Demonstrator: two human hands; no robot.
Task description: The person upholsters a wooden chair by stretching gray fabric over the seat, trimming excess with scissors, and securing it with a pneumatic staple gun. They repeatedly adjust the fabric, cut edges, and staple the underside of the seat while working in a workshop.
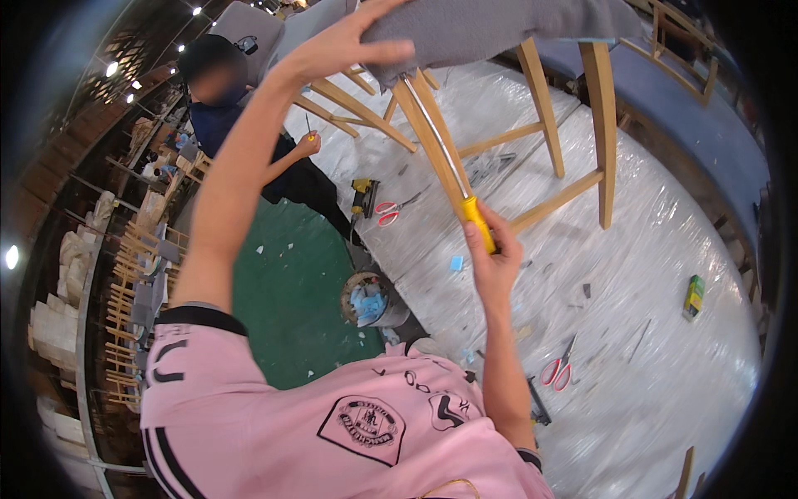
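Observation:
A wooden chair with a grey upholstered seat (507, 33) stands on the table, its seat at the top of the view. My left hand (349, 51) lies against the edge of the grey fabric, fingers stretched and thumb apart; some fingertips run out of the picture. My right hand (497, 259) is closed round the yellow handle of a screwdriver (475, 218). The long metal shaft slants up along the nearest chair leg (428, 133). Its tip reaches the fabric under the seat, where its end is hidden.
Plastic film covers the table (615, 274). On it lie red-handled scissors (388, 212), a yellow-black power tool (363, 198), a second pair of scissors (558, 371) and a green-yellow box (693, 297). A scrap bucket (397, 312) stands beside it. Left, a co-worker (220, 116) holds a thin tool.

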